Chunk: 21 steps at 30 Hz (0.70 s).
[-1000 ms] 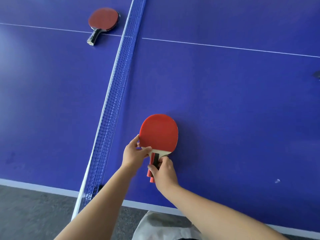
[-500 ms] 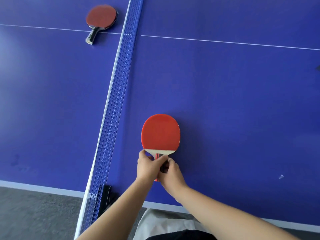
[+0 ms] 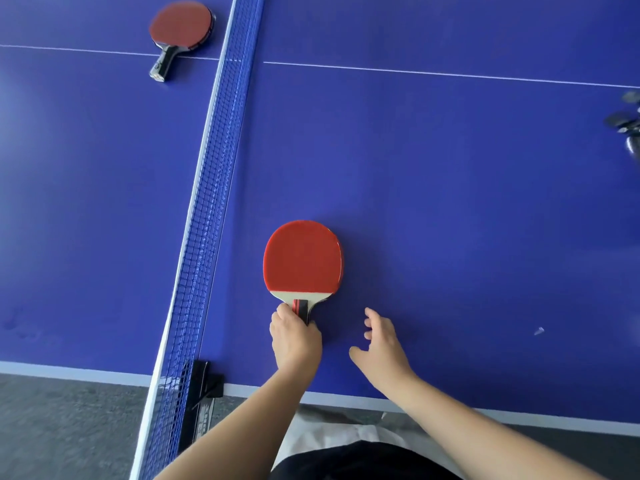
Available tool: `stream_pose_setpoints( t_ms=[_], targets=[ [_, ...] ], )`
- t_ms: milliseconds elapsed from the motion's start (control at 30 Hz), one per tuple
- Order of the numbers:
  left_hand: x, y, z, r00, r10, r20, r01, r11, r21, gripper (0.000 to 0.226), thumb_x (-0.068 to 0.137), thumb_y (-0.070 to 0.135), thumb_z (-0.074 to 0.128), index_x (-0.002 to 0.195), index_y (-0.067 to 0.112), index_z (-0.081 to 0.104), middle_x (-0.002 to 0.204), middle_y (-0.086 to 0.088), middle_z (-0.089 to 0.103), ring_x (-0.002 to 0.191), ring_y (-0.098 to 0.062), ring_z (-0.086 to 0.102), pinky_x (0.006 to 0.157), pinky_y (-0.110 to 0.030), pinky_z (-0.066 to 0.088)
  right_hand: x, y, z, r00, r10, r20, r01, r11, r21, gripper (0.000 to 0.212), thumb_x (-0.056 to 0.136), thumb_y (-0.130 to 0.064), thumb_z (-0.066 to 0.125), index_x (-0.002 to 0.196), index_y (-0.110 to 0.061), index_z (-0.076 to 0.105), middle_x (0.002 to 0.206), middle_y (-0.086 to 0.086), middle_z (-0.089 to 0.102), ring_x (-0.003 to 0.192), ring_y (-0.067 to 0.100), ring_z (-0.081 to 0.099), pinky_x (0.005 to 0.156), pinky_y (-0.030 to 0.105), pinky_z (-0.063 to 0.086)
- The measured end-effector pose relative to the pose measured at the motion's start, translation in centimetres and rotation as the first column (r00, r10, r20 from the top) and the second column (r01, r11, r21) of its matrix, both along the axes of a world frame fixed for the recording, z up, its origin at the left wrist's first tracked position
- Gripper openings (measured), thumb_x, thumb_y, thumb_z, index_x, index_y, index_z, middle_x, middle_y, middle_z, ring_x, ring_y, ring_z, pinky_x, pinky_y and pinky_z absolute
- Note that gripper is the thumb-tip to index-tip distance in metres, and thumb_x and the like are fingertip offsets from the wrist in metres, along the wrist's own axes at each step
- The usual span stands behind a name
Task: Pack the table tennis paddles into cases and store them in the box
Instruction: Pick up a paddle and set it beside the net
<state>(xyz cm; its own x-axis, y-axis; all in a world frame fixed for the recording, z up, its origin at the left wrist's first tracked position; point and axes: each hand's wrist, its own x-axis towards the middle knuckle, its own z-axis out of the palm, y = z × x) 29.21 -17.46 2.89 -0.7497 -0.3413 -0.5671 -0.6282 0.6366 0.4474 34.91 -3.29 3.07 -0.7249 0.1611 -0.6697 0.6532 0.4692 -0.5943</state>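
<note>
A red-faced paddle (image 3: 303, 258) lies flat on the blue surface (image 3: 450, 202), just right of the net (image 3: 211, 188), blade pointing away from the person & handle toward the near edge. The left hand (image 3: 294, 337) grips the handle, fingers (image 3: 282, 311) curled round it, so only the pale neck & a red/black strip of the grip show above the knuckles. The right hand (image 3: 382, 339) hovers just beside it on the right, apart from the paddle, fingers loosely spread & holding nothing, thumb out toward the left hand. A second paddle (image 3: 180, 29), darker red w/ a black handle, lies on the far side of the net at top left, well apart from the first, handle angled toward the camera & crossing the white centre line (image 3: 450, 75). At the right edge of the view sits a dark, blurred cluster (image 3: 625, 121) on the surface, possibly more gear, too smeared to tell. The net clamp (image 3: 204, 386) grips the near edge of the surface at bottom left, grey floor (image 3: 69, 427) beneath it. Both bare forearms enter from the bottom, w/ white & black clothing between them.
</note>
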Motion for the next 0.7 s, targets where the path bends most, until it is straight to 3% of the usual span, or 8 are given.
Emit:
stream_pose_setpoints(
  t_ms=[167,267,400,567,700],
  targets=[
    [3.0,-1.4,-0.1,0.999,-0.039,-0.017,0.038,0.999,-0.006,0.023,0.087,0.011,0.059,0.095,0.015,0.038,0.099,-0.001,0.043,0.105,-0.032,0.046,0.08,-0.042,0.041,1.2,1.2,-0.1,0.997,0.036,-0.067,-0.031,0.997,0.066,0.079,0.088,-0.014,0.067,0.152,-0.016,0.021,0.139,-0.001,0.033,0.124,0.011,0.044,0.089,0.018,0.037],
    [4.8,-2.2,-0.4,0.997,-0.075,-0.018,0.075,0.997,-0.02,0.026,0.086,0.012,0.063,0.103,0.01,0.044,0.101,-0.003,0.045,0.106,-0.032,0.046,0.083,-0.042,0.041,2.1,1.5,-0.3,0.989,0.105,-0.101,-0.093,0.988,0.123,0.077,0.088,-0.016,0.066,0.151,-0.014,0.023,0.137,0.002,0.035,0.121,0.016,0.043,0.094,0.023,0.041],
    [5.2,-2.4,-0.5,0.994,-0.105,-0.018,0.104,0.994,-0.025,0.027,0.086,0.012,0.064,0.104,0.008,0.044,0.101,-0.001,0.043,0.107,-0.031,0.045,0.081,-0.037,0.036,2.3,1.5,-0.3,0.97,0.221,-0.104,-0.2,0.964,0.177,0.076,0.089,-0.02,0.064,0.152,-0.013,0.022,0.134,0.001,0.034,0.115,0.016,0.041,0.09,0.019,0.036],
    [5.2,-2.3,-0.3,0.994,-0.104,-0.023,0.103,0.994,-0.033,0.027,0.087,0.012,0.064,0.098,0.014,0.039,0.099,0.001,0.04,0.106,-0.031,0.045,0.08,-0.035,0.033,-0.2,-0.6,0.0,0.978,0.204,-0.052,-0.204,0.979,-0.005,0.082,0.087,-0.017,0.063,0.154,-0.016,0.016,0.141,-0.003,0.031,0.113,0.012,0.046,0.096,0.027,0.045],
    [5.0,-2.6,-0.3,0.994,-0.104,-0.027,0.103,0.994,-0.037,0.026,0.087,0.012,0.063,0.099,0.013,0.041,0.099,0.002,0.04,0.106,-0.03,0.045,0.079,-0.037,0.036,-2.6,-2.5,-0.1,0.988,0.143,-0.063,-0.149,0.985,-0.088,0.077,0.078,-0.02,0.064,0.147,-0.029,0.031,0.13,-0.005,0.039,0.104,0.006,0.052,0.092,0.032,0.051]
  ],
)
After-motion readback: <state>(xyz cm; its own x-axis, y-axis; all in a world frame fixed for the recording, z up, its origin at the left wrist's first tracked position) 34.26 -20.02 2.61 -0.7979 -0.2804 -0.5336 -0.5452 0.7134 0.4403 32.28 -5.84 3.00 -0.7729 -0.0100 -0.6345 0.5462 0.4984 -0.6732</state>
